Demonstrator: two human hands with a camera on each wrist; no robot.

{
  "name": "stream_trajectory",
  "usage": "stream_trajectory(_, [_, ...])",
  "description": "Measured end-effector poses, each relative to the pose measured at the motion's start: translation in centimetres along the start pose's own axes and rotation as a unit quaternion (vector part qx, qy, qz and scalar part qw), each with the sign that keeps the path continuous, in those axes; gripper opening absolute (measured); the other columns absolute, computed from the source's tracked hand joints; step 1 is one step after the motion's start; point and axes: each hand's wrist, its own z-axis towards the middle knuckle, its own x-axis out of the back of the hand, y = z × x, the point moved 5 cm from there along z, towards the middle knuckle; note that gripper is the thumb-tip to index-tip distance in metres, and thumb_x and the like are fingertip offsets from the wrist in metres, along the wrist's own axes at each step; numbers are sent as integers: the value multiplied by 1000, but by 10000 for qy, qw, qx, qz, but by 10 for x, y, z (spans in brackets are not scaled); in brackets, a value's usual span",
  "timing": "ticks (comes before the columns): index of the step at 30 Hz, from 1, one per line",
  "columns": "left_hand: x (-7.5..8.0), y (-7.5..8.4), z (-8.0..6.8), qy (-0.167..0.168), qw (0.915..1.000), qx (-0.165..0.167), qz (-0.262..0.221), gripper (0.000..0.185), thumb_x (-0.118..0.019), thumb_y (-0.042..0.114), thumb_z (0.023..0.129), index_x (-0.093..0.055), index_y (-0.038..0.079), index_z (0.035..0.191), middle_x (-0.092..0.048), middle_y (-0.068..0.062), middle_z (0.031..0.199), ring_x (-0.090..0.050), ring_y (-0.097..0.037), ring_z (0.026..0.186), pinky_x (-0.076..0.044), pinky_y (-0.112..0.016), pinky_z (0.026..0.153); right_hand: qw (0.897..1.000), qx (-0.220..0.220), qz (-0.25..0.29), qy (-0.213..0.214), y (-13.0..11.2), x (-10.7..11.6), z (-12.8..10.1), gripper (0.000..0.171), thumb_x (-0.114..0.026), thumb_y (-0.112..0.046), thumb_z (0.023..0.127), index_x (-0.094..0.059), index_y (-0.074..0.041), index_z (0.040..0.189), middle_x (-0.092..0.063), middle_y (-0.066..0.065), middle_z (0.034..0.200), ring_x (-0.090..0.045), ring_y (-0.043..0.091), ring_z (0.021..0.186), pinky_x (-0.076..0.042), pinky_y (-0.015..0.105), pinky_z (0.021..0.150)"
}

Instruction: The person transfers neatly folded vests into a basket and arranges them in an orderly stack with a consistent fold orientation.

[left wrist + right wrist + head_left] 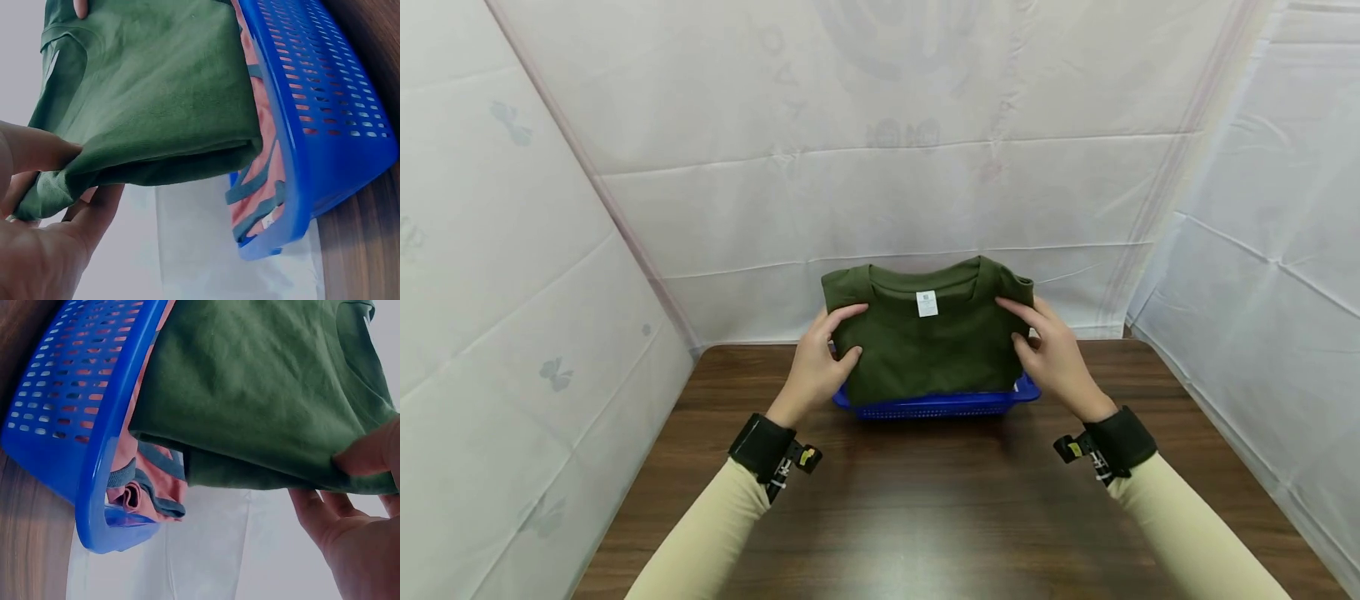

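Observation:
A folded dark green T-shirt [928,342] with a white neck label is held over a blue perforated basket [936,406] at the back of the wooden table. My left hand [822,358] pinches its left edge, thumb on top and fingers underneath, and my right hand [1045,350] pinches its right edge the same way. In the left wrist view the green T-shirt [156,94] lies over the blue basket [325,125], and a salmon garment with grey trim [259,187] is inside. The right wrist view shows the green T-shirt [262,394], the basket [81,425] and the salmon garment [147,478].
The brown wooden table [925,508] stretches toward me in front of the basket. White sheeting [925,167] closes off the back and both sides, close behind the basket.

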Motion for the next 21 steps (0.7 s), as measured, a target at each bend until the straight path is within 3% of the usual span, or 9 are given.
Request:
stream_trajectory(5, [-2, -9, 3, 84, 9998, 110, -115, 54, -68, -6, 93, -60, 12, 143, -51, -12, 145, -64, -24, 96, -47, -30, 54, 9997, 129, -212, 53, 3, -4, 6, 61, -55, 19, 92, -59, -11, 145, -49, 18, 150, -42, 14, 70, -32, 24, 53])
stream_trajectory(7, [-2, -11, 4, 143, 9998, 121, -109, 52, -69, -6, 93, -62, 11, 142, -53, -14, 143, -63, -24, 92, -46, -27, 55, 9995, 160, -267, 48, 4, -5, 7, 61, -54, 19, 92, -59, -10, 145, -49, 18, 150, -36, 13, 62, -32, 24, 54])
stream_trajectory(15, [-4, -17, 11, 394, 9992, 45, 88, 47, -70, -7, 91, -66, 6, 137, -60, -18, 129, -52, -20, 65, -39, -24, 53, 9994, 178, -304, -9, 10, -10, 13, 60, -54, 19, 92, -58, -7, 146, -50, 20, 148, -37, 14, 60, -33, 25, 53])
stream_trajectory(18, [-6, -21, 15, 396, 9991, 111, 83, 47, -70, -7, 91, -65, 5, 137, -60, -18, 133, -55, -21, 67, -38, -26, 52, 9995, 163, -289, -9, 13, -12, 15, 61, -53, 20, 91, -58, -6, 145, -50, 22, 148, -38, 16, 59, -33, 25, 53])
stream_trajectory(21, [-8, -27, 20, 365, 9989, 275, 84, 46, -69, -5, 93, -65, 5, 137, -58, -17, 138, -64, -24, 81, -43, -31, 58, 9995, 105, -285, -46, 18, -15, 18, 61, -53, 21, 90, -58, -5, 145, -50, 23, 149, -45, 19, 65, -33, 25, 52])
